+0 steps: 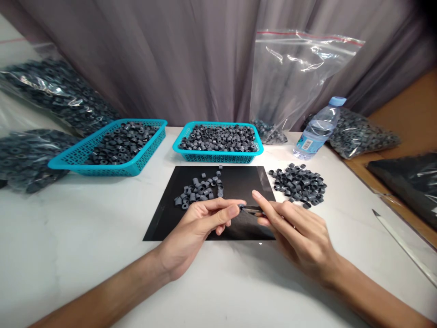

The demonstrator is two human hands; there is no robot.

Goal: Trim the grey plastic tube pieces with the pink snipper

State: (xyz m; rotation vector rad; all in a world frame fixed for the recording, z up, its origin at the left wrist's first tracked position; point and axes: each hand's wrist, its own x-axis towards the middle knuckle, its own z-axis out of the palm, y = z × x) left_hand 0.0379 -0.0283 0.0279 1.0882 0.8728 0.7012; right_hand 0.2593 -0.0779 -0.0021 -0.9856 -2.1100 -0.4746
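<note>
Right now, your left hand point(198, 224) has its thumb and forefinger pinched together on a small dark ring point(241, 207), held above the black mat point(162, 225). Your right hand point(302, 228) is closed around a slim metal tool point(251, 209), its tip meeting the ring between your two hands; you cannot tell from this angle how far the tip goes in. Just beyond your left fingers, a loose cluster of gray pieces point(201, 189) lies on the mat, some upright and some tipped over. Past your right hand, a pile of dark rings point(300, 184) sits directly on the white table point(85, 232), beside the mat. Behind the mat you have a turquoise basket point(218, 158) filled with similar pieces, with a second basket point(145, 156) to its left. A water bottle point(316, 132) stands near the pile, and a clear zip bag point(283, 77) stands upright behind it, toward the curtain point(170, 59).
</note>
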